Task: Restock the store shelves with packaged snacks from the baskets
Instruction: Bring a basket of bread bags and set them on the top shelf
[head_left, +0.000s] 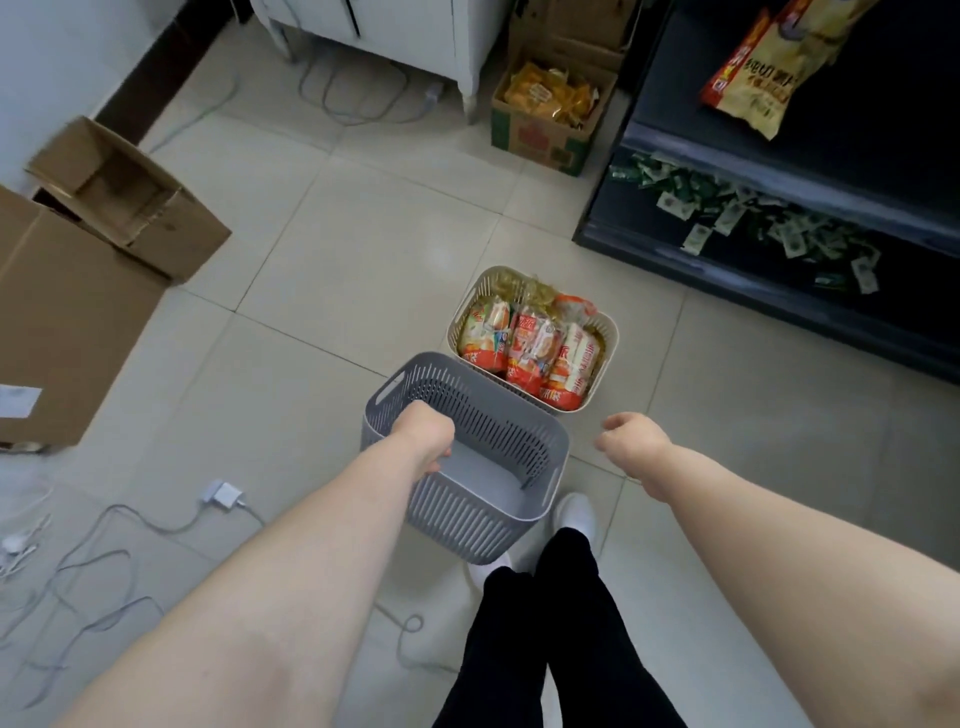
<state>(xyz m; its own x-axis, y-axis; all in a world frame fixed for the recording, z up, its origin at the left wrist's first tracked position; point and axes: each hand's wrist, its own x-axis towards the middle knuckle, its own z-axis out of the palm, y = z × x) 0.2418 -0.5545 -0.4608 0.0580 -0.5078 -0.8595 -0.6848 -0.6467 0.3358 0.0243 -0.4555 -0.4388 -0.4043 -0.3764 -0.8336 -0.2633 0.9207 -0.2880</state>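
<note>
While left hand (423, 436) grips grey basket (467, 514) rim, right hand (631, 439) hangs loosely curled, holding nothing.

head view | standing height, tilted steeply down | wide-angle | tiled floor (363, 249) fills frame | shelf (675, 93) at right edge

I see my left hand (423, 434) gripping the left rim of the empty grey basket (462, 512). My right hand (631, 439) hangs just right of it, fingers loosely curled, holding nothing. Right behind stands the cream basket (609, 332) on the tiles, full of orange snack packs (530, 348). At right are dark shelves (675, 93): green packets (753, 218) strewn on the lower, a yellow bag (758, 73) above. Cardboard boxes (124, 197) sit left, and cables (104, 571) trail across the floor.
</note>
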